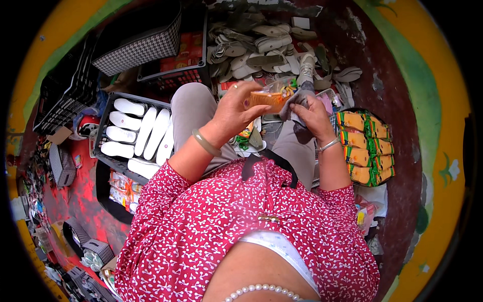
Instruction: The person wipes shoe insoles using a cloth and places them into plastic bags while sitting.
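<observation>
My left hand (233, 111) grips an orange, insole-like piece (269, 99) between thumb and fingers. Clear plastic with green and yellow print shows at its far end, so it looks wrapped. Bunched in the fingers of my right hand (314, 117) is a grey cloth (291, 107), which reaches up against the piece's right end. Both hands are over my lap. To the right, a round dark basket (388, 132) holds several similar orange pieces (358, 156) in green and yellow packaging. Pale insoles or soles lie heaped beyond my hands.
At my left, a grey crate (107, 113) holds several white soles (123, 135). A checked basket (138, 55) and a black crate (176, 74) with red packs stand behind it. The sole heap (251, 48) spreads along the far side. Several small baskets sit at far left.
</observation>
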A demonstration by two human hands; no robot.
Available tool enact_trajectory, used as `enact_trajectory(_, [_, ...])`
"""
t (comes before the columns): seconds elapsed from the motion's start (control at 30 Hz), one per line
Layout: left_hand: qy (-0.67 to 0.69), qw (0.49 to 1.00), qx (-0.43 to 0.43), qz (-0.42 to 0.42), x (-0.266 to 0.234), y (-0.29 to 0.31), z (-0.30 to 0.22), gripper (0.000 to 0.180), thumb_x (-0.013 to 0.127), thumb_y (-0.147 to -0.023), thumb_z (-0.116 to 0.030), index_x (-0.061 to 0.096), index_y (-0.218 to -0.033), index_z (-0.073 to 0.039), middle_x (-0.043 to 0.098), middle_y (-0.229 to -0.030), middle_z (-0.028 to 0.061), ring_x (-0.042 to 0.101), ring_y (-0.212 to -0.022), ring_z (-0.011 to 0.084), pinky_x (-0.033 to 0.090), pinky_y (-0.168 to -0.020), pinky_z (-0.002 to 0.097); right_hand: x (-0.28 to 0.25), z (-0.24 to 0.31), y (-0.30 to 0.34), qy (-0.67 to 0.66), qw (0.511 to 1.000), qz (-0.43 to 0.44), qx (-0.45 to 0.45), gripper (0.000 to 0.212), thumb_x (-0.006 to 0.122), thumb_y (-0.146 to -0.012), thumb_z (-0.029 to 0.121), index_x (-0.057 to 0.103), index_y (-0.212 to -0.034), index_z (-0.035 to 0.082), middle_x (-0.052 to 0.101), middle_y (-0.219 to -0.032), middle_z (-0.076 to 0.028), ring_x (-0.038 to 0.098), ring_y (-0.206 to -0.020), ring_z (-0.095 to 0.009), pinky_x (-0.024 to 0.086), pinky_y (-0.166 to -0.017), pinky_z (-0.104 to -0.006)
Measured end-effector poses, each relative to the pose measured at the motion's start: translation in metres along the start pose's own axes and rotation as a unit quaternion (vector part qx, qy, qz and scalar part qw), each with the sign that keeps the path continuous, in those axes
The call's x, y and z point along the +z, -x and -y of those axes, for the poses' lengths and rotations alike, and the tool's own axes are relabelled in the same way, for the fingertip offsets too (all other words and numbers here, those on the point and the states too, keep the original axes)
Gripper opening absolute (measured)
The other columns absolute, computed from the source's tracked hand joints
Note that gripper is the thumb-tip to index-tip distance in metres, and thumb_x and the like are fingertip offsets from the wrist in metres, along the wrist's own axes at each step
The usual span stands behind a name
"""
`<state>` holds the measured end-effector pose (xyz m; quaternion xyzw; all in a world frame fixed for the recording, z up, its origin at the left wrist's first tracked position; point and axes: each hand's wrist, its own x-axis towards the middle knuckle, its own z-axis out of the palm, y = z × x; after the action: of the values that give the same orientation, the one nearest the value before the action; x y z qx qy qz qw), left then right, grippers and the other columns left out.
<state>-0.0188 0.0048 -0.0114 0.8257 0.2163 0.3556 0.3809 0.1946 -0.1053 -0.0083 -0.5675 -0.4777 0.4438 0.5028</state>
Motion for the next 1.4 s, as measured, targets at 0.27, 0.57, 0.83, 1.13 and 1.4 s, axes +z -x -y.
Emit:
enact_trajectory(0.27, [0.214, 0.926, -0.111, 0.291, -0.030, -0.021, -0.030, 0.060, 0.078, -0.070, -0.013, 0.049, -0.122, -0.005, 0.058, -0.098, 0.0031, 0.053, -0.090, 0.0090, 0.045, -0.080, 0.0259, 0.025, 0.058, 0.012, 0.100, 0.985, 0.139, 0.022, 0.014, 0.061, -0.077, 0.006, 0.063, -0.090, 0.003, 0.063, -0.077, -0.005, 0.058, -0.072, -0.009, 0.046, -0.066, -0.0254])
enact_trajectory(0.57, [0.312, 0.905, -0.227, 0.179, -0.012, 0.007, 0.000, 0.029, 0.071, -0.076, -0.003, 0.059, -0.102, 0.003, 0.063, -0.088, 0.0026, 0.058, -0.083, 0.0076, 0.048, -0.074, 0.0222, 0.032, 0.045, 0.008, 0.063, 0.992, 0.113, 0.014, 0.014, 0.065, -0.077, 0.005, 0.063, -0.090, -0.001, 0.062, -0.077, -0.002, 0.054, -0.070, -0.007, 0.044, -0.064, -0.0235])
enact_trajectory(0.83, [0.490, 0.842, -0.224, -0.038, -0.049, 0.012, 0.016, 0.016, 0.060, -0.082, -0.001, 0.061, -0.098, 0.000, 0.065, -0.094, 0.0075, 0.061, -0.087, 0.0134, 0.046, -0.081, 0.0260, -0.008, 0.044, 0.010, -0.134, 0.990, -0.041, 0.017, 0.014, 0.061, -0.083, 0.003, 0.062, -0.096, 0.000, 0.065, -0.087, -0.004, 0.061, -0.078, -0.009, 0.048, -0.073, -0.0226])
enact_trajectory(1.13, [0.544, 0.802, -0.234, -0.085, -0.037, 0.017, 0.010, 0.010, 0.060, -0.082, 0.000, 0.058, -0.091, -0.002, 0.063, -0.095, 0.0076, 0.060, -0.088, 0.0141, 0.046, -0.082, 0.0257, 0.007, 0.015, 0.001, -0.403, 0.915, 0.004, 0.023, 0.039, 0.046, -0.095, 0.028, 0.048, -0.121, -0.002, 0.057, -0.116, -0.012, 0.056, -0.106, -0.023, 0.044, -0.092, -0.0357])
enact_trajectory(1.4, [0.382, 0.886, -0.261, -0.011, -0.022, 0.023, 0.012, 0.015, 0.067, -0.078, -0.004, 0.061, -0.091, 0.001, 0.063, -0.082, 0.0036, 0.058, -0.072, 0.0090, 0.047, -0.066, 0.0214, 0.062, 0.015, -0.014, -0.395, 0.916, 0.028, 0.058, 0.033, 0.056, -0.089, 0.011, 0.049, -0.121, 0.002, 0.059, -0.111, -0.007, 0.058, -0.099, -0.015, 0.049, -0.085, -0.0284])
